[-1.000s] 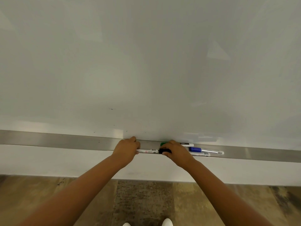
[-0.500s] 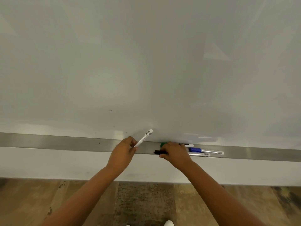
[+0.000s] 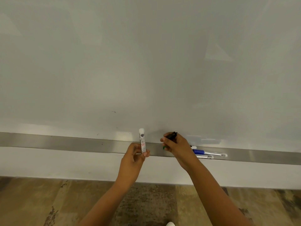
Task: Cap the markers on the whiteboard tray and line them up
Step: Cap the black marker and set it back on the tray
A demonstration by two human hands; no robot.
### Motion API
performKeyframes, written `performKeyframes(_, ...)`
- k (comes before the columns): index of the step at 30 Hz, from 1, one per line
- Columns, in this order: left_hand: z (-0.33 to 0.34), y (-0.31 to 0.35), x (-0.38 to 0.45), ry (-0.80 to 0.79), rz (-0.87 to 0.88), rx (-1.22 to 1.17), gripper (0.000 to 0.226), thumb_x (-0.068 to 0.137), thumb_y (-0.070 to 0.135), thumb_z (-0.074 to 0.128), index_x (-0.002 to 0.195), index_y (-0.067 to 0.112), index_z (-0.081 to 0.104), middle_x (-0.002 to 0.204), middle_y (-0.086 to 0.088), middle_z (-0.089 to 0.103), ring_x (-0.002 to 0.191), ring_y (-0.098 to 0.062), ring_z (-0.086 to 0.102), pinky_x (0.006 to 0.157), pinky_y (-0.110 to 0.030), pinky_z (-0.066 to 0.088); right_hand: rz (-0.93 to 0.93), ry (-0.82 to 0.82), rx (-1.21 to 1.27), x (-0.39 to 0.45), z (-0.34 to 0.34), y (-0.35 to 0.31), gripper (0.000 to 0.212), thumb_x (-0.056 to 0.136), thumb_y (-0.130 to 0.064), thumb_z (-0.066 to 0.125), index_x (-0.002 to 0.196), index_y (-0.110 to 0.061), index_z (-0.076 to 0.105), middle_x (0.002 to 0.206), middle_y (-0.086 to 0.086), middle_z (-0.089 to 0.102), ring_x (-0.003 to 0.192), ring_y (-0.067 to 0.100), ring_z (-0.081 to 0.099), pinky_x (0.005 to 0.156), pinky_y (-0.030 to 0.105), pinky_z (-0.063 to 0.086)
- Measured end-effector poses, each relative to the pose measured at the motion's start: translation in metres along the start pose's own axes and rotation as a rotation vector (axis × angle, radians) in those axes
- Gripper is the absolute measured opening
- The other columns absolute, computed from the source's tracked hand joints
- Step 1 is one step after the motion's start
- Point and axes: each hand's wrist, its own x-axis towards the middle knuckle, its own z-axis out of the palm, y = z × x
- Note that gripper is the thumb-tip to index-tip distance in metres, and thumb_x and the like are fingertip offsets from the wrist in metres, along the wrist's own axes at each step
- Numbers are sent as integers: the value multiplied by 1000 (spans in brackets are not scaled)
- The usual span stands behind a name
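Note:
My left hand (image 3: 134,156) holds a white marker barrel (image 3: 142,141) upright above the metal whiteboard tray (image 3: 65,142), its lower end hidden in my fingers. My right hand (image 3: 175,146) pinches a black cap (image 3: 171,135) just right of the barrel, apart from it. A bit of green (image 3: 163,147) shows under my right hand. On the tray to the right lie a blue-capped marker (image 3: 209,152), another white marker (image 3: 205,156) in front of it, and a third marker (image 3: 193,147) mostly hidden behind my hand.
The whiteboard (image 3: 146,62) fills the upper view. Below the tray runs a white wall strip (image 3: 48,162), then a worn wooden floor (image 3: 40,201). The tip of a white shoe (image 3: 170,223) shows at the bottom edge.
The marker was pulled apart on the tray: my left hand lifted the white barrel and turned it upright, while my right hand raised the black cap off the tray.

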Motion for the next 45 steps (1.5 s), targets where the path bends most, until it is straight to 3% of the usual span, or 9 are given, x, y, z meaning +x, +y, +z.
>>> performKeyframes(5,-4,-5,3,22,60,168,17,84,22,60,92,31,49,96,8,64,87,-9,60,70,-8,39,-52,-88,195,-20,1,-20,12,87,-28,53,88,-21,63,82,-6,76,75,10,69,65,18,56)
performKeyframes(9,-5,-9,3,13,111,258,18,83,18,61,90,31,50,93,8,62,85,-10,59,70,-8,38,-41,-81,299,-25,1,-28,38,93,-36,34,82,-18,66,70,-5,74,61,9,67,59,19,57)
performKeyframes(13,-5,-7,2,2,143,297,20,84,17,61,89,33,50,92,7,64,87,-13,61,73,-13,43,-144,-45,184,-28,4,-32,24,92,-32,39,99,-23,60,67,-5,68,60,9,64,61,20,56)
performKeyframes(16,-5,0,3,22,45,126,22,86,16,57,102,27,48,97,0,66,86,-17,65,78,-22,52,-180,46,63,-28,6,-31,21,92,-30,43,110,-23,52,64,-3,64,55,10,61,55,18,54)
performKeyframes(21,-5,17,0,33,-221,-684,12,88,8,51,98,13,53,95,-9,69,85,-23,71,74,-26,60,-211,92,36,-34,16,-25,11,91,-29,48,94,-25,58,70,-2,68,49,3,57,48,13,49)
performKeyframes(25,-2,24,-1,23,-279,-1049,10,90,8,46,93,14,53,94,-7,74,88,-21,71,82,-35,49,-279,33,3,-42,26,-20,15,91,-24,50,99,-30,61,67,-6,65,52,0,57,49,10,49)
performKeyframes(32,-8,29,2,24,-246,-1088,12,90,9,46,91,13,57,82,-6,76,84,-18,72,80,-31,58,-404,-90,-358,-56,39,-12,20,93,-30,45,111,-39,44,76,-23,48,68,-15,51,61,4,43)
performKeyframes(37,-6,28,0,0,-239,-1062,12,88,10,50,97,10,56,81,-9,72,79,-19,71,68,-26,61,-418,-48,-359,-57,42,-11,11,90,-30,53,93,-23,45,76,-17,53,70,-11,53,63,4,45)
performKeyframes(45,-5,25,-2,50,-221,-960,9,86,10,52,93,12,58,92,-11,67,83,-15,68,74,-21,58,-450,-41,-365,-58,47,-12,10,89,-33,52,94,-26,49,85,-23,55,81,-11,56,69,2,45)
